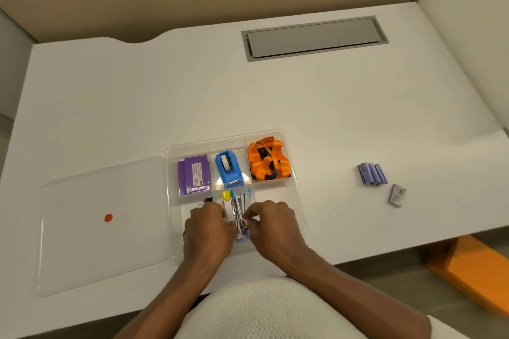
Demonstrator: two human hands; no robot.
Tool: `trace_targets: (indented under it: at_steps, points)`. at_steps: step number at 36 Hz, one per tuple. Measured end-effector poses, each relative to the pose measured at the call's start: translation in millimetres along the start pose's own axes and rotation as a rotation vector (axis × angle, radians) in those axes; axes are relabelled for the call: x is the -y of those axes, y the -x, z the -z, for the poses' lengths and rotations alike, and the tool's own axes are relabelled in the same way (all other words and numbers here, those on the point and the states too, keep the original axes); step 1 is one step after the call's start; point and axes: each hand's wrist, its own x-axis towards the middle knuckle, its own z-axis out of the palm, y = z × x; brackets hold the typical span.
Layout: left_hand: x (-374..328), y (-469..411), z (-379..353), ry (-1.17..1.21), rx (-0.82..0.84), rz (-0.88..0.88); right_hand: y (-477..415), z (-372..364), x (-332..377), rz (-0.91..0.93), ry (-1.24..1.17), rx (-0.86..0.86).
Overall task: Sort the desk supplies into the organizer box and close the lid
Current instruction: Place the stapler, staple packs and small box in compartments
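The clear organizer box (296, 187) sits on the white desk, its lid (102, 226) lying open flat to the left with a red dot on it. Purple boxes (194, 175), a blue tape dispenser (229, 170) and orange lanyards (268, 161) fill the far compartments. Over the near middle compartment, my left hand (208, 230) and my right hand (271, 224) both pinch a bundle of small staplers (238, 215). Black binder clips (205, 201) peek out past my left hand. Blue staple packs (372, 173) and a small clear case (397, 195) lie on the desk to the right.
A grey cable hatch (314, 37) is set into the desk at the back. An orange object (473, 270) sits on the floor below the desk's right edge. Beige partition walls enclose the back and right.
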Motion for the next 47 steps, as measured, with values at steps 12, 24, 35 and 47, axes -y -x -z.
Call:
trace_targets:
  at_steps: [12, 24, 35, 47]
  points:
    - [-51, 12, 12, -0.33, -0.061, -0.216, 12, 42, -59, 0.063, -0.191, -0.146]
    - [-169, 10, -27, -0.327, -0.054, -0.706, 24, 90, -184, -0.316, -0.259, -0.586]
    - [-263, -7, -116, -0.29, 0.076, -0.946, 26, 96, -276, -0.493, 0.035, -0.533]
    - [-290, -18, -167, -0.277, 0.066, -0.987, 17, 98, -310, -0.329, 0.17, -0.463]
